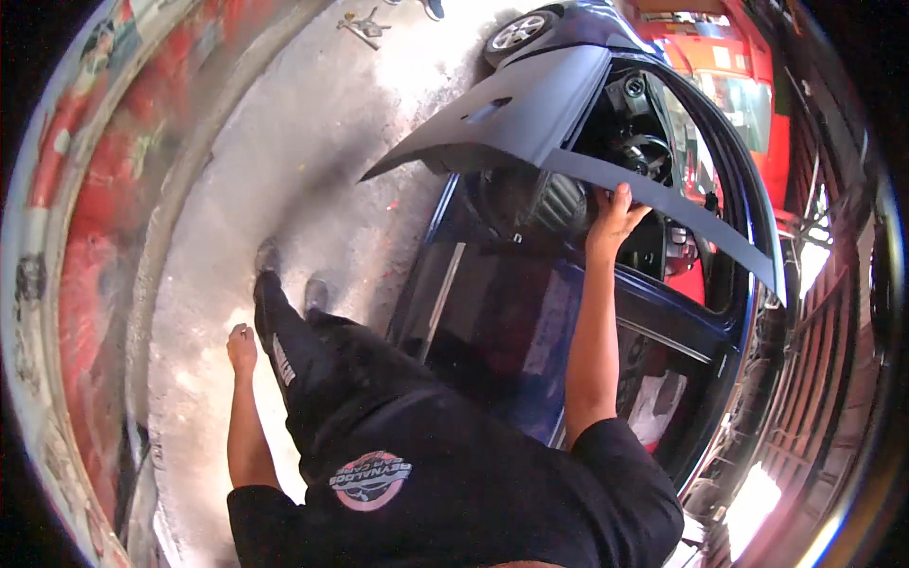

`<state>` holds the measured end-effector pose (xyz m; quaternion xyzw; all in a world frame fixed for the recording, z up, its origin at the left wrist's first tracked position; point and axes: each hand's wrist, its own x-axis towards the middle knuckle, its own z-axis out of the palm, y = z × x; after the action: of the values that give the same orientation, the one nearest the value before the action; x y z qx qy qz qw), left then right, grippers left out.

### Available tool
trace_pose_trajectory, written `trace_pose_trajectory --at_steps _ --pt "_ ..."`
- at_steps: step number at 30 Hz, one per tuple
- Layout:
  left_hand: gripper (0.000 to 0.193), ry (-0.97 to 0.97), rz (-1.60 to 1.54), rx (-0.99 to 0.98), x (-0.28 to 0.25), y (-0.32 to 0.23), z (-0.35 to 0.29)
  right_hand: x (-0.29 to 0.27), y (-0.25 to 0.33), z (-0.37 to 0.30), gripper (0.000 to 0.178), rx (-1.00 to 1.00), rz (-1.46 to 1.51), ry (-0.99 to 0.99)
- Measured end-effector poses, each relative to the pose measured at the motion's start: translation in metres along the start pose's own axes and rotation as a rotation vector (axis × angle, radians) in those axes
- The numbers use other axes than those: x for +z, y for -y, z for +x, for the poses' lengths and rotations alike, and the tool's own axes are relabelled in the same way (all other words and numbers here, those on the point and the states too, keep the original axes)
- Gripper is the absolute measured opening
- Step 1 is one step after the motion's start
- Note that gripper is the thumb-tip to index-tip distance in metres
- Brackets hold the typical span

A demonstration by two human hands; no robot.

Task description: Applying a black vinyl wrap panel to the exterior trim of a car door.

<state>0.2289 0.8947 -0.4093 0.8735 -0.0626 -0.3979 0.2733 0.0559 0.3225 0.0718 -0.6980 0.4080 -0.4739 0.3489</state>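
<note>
A grey, primer-coloured car door stands swung open from a dark blue car. My right hand is raised to the door's window frame, with its fingers closed around the edge and the thumb on top. Through the opening a black seat and a steering wheel can be seen. Down at my left side, my left hand hangs over the floor with the fingers curled in. What it holds, if anything, is too small to make out.
A low wall with red, patchy paint runs along the left. On the concrete floor a small metal stand lies farther off, near another person's foot. A red vehicle is beyond the car.
</note>
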Motion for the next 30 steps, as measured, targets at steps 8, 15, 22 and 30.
trace_pose_trajectory --at_steps 8,15,22,30 --pt "0.032 0.007 -0.093 0.169 0.097 -0.027 -0.074 0.027 0.006 0.012 0.075 -0.176 -0.063 0.09" --pt "0.036 0.137 0.288 0.027 0.106 0.03 -0.06 0.056 0.004 0.028 0.055 -0.252 -0.157 -0.02" --pt "0.046 0.16 0.367 0.026 0.103 0.039 -0.043 0.065 0.009 0.031 0.067 -0.225 -0.225 0.048" --pt "0.043 0.211 0.369 -0.034 0.091 0.032 -0.023 0.087 0.011 0.028 0.083 -0.258 -0.299 0.141"
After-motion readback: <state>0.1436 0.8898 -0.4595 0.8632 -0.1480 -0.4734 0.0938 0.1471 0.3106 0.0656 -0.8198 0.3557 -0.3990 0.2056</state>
